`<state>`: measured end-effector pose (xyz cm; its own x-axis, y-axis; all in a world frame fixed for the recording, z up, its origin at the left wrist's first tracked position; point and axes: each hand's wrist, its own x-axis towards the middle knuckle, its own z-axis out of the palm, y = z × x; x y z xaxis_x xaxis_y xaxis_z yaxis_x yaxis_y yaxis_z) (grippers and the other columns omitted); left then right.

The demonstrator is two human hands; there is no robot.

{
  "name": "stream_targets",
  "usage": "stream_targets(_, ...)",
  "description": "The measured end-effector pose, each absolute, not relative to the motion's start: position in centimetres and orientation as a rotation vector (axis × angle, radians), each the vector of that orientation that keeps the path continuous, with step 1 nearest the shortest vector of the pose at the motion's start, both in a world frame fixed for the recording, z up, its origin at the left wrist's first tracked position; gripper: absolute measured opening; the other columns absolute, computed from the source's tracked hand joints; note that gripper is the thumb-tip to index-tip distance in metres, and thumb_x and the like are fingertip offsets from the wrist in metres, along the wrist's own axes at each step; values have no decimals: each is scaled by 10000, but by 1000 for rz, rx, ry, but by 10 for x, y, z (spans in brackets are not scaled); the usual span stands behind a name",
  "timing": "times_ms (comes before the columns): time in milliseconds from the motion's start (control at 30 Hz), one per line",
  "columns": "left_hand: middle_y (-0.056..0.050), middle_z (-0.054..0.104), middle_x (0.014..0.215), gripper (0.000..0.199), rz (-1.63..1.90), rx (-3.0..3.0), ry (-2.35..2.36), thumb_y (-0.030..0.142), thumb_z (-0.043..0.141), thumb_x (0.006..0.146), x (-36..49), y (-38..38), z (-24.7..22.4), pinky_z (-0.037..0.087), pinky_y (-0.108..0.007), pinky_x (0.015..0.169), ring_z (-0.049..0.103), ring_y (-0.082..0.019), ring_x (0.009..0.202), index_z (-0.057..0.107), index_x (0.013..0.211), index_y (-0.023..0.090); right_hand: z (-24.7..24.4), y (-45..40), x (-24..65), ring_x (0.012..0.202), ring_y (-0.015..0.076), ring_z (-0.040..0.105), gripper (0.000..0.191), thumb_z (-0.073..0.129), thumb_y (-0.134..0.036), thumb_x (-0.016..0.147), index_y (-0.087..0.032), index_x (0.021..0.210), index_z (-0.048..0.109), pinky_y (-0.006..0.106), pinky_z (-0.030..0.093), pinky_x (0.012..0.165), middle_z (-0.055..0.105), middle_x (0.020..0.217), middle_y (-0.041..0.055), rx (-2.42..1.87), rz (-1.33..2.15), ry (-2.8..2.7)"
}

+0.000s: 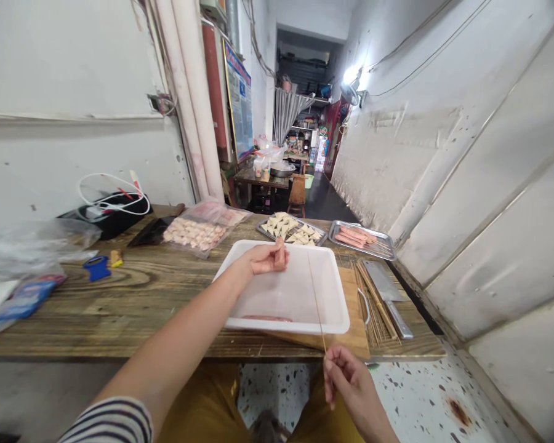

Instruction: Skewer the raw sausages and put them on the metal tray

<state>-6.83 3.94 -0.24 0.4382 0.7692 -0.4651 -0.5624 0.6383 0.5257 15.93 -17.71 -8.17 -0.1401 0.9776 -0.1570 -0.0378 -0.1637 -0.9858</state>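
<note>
Over the far left part of a white plastic tub (pixel 341 301) is my left hand (pixel 271 256), its fingers curled together; what they hold, if anything, is hidden. My right hand (pixel 344 375) pinches the lower end of a thin wooden skewer (pixel 316 292) at the tub's near right corner, and the skewer points up and away over the tub. A pinkish strip (pixel 268 319) lies inside the tub along its near wall. Under the tub, a wooden cutting board (pixel 351 289) sticks out at the right.
Right of the board lie loose skewers (pixel 376 301) and a cleaver (pixel 388 292). Behind the tub stand metal trays of folded dough pieces (pixel 281 226) and skewered pink sausages (pixel 351 236). A bag of meat pieces (pixel 196 232) and a blue object (pixel 96 268) lie left.
</note>
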Motion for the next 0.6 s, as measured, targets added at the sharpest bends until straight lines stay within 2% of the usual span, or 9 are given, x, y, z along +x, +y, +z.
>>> stream_targets(133,-20,574,713,224,910,423,809,355,442,912,-68,37,2,519,-281,493,515,-67,433,486,862,141,-86,-177,157,392,65,436,371,588,-536,807,-185,764,477,167,368,370,484,514,-73,-1225,1458,-1209)
stream_targets(233,-15,574,708,241,1045,520,866,415,470,889,-68,38,4,382,-154,356,464,-51,387,478,943,180,-87,-177,155,389,69,429,376,579,-549,809,-188,770,478,171,382,376,487,497,-71,-1234,1463,-1228)
stream_targets(333,-20,570,680,337,1120,571,880,516,421,876,-68,40,2,270,-133,293,418,-61,349,478,1014,214,-87,-178,153,385,65,427,401,580,-575,795,-189,774,474,164,381,367,474,499,-75,-1239,1475,-1224)
stream_targets(400,-13,544,630,394,1134,571,882,551,389,874,-69,42,1,254,-141,281,391,-60,329,498,989,191,-87,-179,151,380,60,431,418,577,-593,787,-187,821,486,160,371,352,470,536,-75,-1231,1486,-1221)
stream_targets(533,38,447,528,342,1158,575,893,488,466,871,-69,41,2,205,-132,269,312,-26,284,506,816,153,-88,-182,148,359,58,435,470,570,-582,795,-199,1058,495,162,354,333,455,590,-82,-1228,1462,-1263)
stream_targets(600,53,412,502,333,1158,560,910,468,466,876,-69,39,4,179,-137,263,277,-20,267,481,753,159,-88,-183,148,353,55,420,473,564,-558,808,-200,1110,490,164,355,340,438,572,-88,-1233,1429,-1290)
